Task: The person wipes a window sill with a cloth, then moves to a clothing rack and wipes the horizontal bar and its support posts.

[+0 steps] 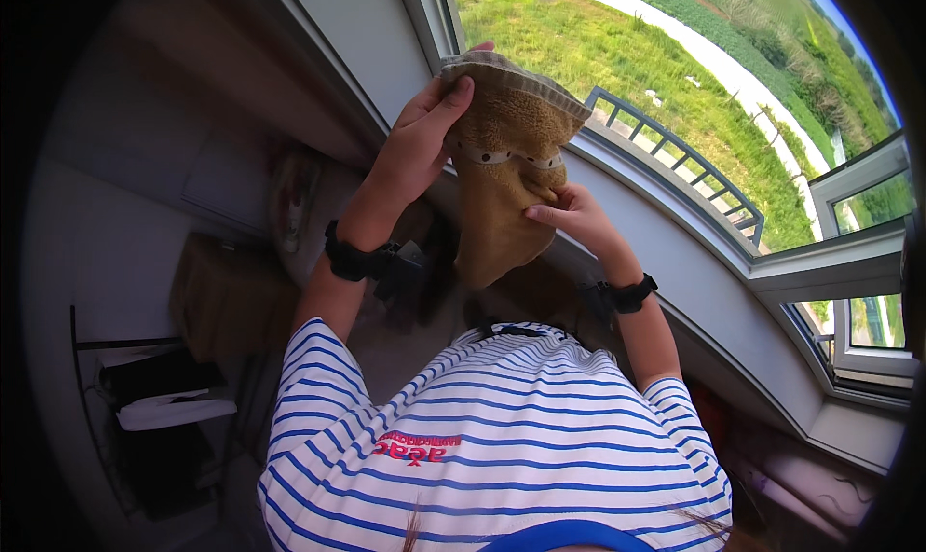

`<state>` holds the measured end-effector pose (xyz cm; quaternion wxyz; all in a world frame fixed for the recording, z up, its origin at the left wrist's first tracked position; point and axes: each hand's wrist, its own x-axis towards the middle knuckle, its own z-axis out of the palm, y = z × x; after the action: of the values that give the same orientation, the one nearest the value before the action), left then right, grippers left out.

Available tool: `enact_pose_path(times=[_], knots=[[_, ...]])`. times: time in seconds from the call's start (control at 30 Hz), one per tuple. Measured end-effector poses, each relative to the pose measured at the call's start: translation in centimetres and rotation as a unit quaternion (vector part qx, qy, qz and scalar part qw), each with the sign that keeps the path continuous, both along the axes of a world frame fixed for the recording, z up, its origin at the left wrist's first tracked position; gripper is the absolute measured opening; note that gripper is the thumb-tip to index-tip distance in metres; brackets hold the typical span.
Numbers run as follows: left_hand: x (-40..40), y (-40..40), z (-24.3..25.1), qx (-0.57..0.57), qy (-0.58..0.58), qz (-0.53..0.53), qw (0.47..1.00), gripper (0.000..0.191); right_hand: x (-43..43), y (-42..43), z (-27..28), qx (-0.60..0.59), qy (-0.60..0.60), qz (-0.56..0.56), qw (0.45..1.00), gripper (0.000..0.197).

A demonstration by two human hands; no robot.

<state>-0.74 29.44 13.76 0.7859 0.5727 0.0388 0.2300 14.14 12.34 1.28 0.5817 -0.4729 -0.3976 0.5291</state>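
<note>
A tan terry towel point(495, 212) hangs in front of me, with a grey hem along its top and a pale, dark-spotted band across it. My left hand point(419, 139) grips the towel at its upper left corner, thumb on the near face and a fingertip showing behind the hem. Lower on the opposite side, my right hand point(575, 215) pinches the towel's edge between thumb and fingers. The cloth narrows to a loose rounded end below both hands. Each wrist wears a black strap with a small device.
Beyond the towel runs a white window sill point(665, 219) below an opening onto grass. A dark metal railing point(680, 165) stands outside. Open window sashes point(861, 197) are at right. On my left are a brown covered box-like object point(231, 291) and a rack point(126, 346) holding dark and white items.
</note>
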Motion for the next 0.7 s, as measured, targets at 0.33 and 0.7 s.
enact_pose_path(times=[0.33, 0.7], knots=[[1.9, 5.9, -0.7, 0.012, -0.167, -0.030, 0.985, 0.059, 5.3, -3.3, 12.2, 0.240, -0.334, -0.270, 0.871, 0.038], [4.0, 3.0, -6.8, -0.153, 0.051, 0.019, 0.987, 0.072, 4.3, -1.8, 5.0, 0.068, -0.107, -0.232, 0.964, 0.030]])
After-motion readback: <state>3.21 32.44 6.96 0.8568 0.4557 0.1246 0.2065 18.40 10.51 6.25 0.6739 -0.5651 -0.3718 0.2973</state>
